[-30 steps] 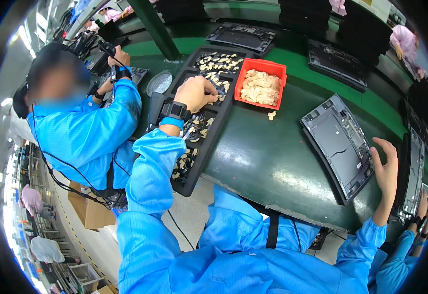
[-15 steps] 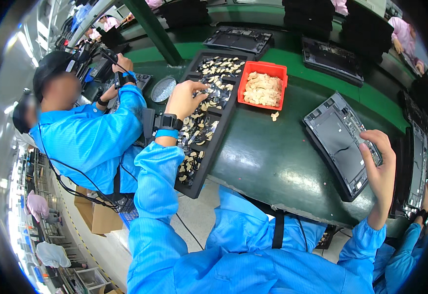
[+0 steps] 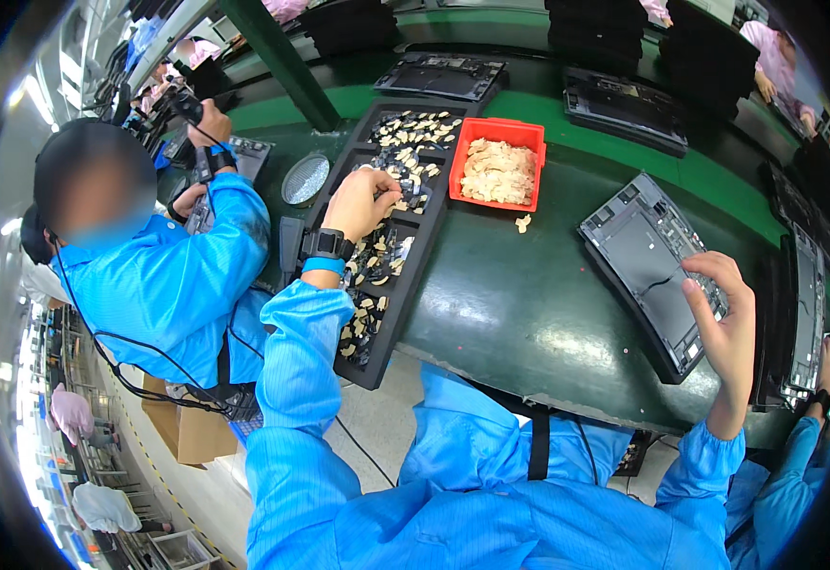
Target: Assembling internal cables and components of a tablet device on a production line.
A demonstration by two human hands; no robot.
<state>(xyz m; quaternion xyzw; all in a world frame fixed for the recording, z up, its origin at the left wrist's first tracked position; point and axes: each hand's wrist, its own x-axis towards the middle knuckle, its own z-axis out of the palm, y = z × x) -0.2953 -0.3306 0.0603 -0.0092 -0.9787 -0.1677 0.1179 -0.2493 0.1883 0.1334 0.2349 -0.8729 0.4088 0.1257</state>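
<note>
My left hand (image 3: 362, 201) is over the long black compartment tray (image 3: 413, 275), its thumb and fingertips pinched together above the middle compartments. What lies between the fingertips, if anything, is too small to make out. Small dark parts with cream-coloured pieces (image 3: 415, 128) fill the tray's compartments. My right hand (image 3: 726, 323) is at the right edge of an opened laptop base (image 3: 648, 256), thumb and forefinger apart with a gap between their tips. It overlaps that edge; whether it touches is unclear. The laptop base lies tilted on the green table, its inside with a black cable showing.
A red bin (image 3: 540, 176) of cream-coloured pieces stands right of the tray, one loose piece (image 3: 523, 223) before it. A round dish (image 3: 305, 179) sits left of the tray. More laptop bases (image 3: 624, 109) lie on the far belt. A co-worker in blue (image 3: 168, 275) works at left.
The view has shifted slightly. My left hand has come a little lower over the tray, fingers still pinched. My right hand stays by the laptop base. The co-worker at left has moved their head.
</note>
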